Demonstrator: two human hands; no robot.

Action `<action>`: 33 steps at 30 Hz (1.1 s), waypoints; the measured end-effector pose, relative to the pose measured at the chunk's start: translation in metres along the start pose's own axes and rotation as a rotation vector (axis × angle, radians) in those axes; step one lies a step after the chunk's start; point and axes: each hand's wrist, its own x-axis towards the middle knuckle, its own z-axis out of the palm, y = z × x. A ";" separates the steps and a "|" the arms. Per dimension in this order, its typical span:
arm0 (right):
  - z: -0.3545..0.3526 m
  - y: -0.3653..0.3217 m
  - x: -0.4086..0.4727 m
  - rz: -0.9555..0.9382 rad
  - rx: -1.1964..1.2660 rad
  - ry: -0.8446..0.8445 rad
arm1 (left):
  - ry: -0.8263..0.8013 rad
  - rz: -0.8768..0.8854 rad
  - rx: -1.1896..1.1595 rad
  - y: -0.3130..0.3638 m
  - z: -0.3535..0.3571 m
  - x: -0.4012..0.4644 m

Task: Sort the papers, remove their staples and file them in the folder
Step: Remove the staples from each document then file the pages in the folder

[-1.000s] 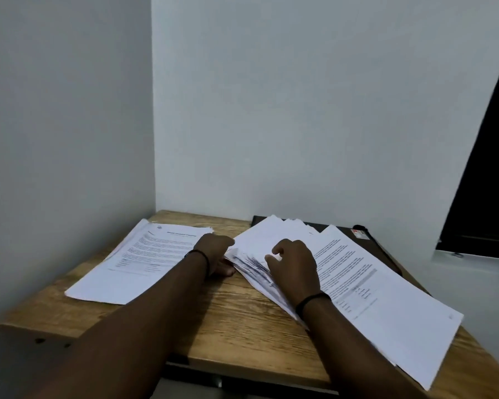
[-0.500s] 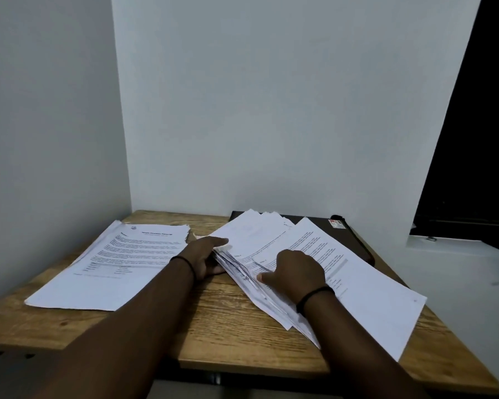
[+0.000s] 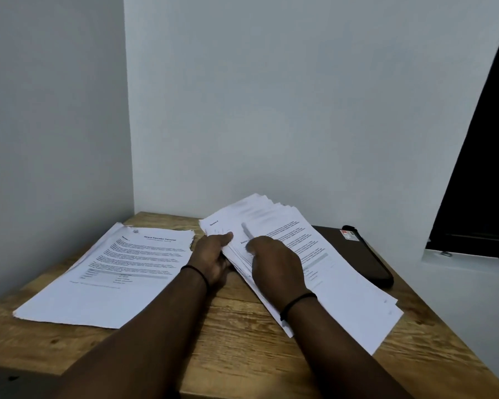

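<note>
- While the left hand (image 3: 212, 259) grips the near-left edge of the fanned paper stack (image 3: 323, 272), its thumb lies along the top sheet and its other fingers are tucked beneath the pile, out of sight.
- The right hand (image 3: 274, 263) rests on top of the same stack, just beside the left one, knuckles up and fingers curled down onto the printed page; whether it pinches a sheet or only presses on it cannot be told from this angle.
- A slim pale streak shows on the paper just above the right hand's knuckles; it is too blurred to name.
- Each wrist carries a thin black band (image 3: 297, 305).
- The fanned stack lies on the right half of the wooden table (image 3: 236, 341), its sheets spread at the far corner and its right side overlapping the dark brown folder (image 3: 360, 254).
- The folder lies flat against the table's far right edge, near the wall, with a small red-and-white sticker (image 3: 348, 235) near its far end.
- A second pile of printed papers (image 3: 107, 280) lies flat on the left half of the table, apart from the fanned stack; its top page has a bold heading and blocks of text, and its far edge looks ragged.
- The table stands in a corner of white walls (image 3: 271, 110), with a dark opening at the far right.
</note>
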 end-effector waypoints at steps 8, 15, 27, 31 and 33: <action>0.021 0.001 0.004 -0.013 -0.127 -0.084 | -0.080 -0.076 -0.035 -0.004 -0.020 0.032; 0.031 -0.010 0.006 0.009 -0.298 0.010 | -0.117 -0.093 -0.071 -0.003 -0.021 0.031; 0.022 -0.001 -0.008 -0.067 -0.132 -0.136 | -0.091 -0.076 -0.055 -0.003 -0.018 0.023; 0.028 -0.002 -0.009 -0.192 -0.276 -0.117 | -0.087 -0.073 -0.088 -0.003 -0.017 0.021; 0.030 -0.002 -0.010 -0.194 -0.306 -0.108 | -0.081 -0.079 -0.087 -0.003 -0.018 0.022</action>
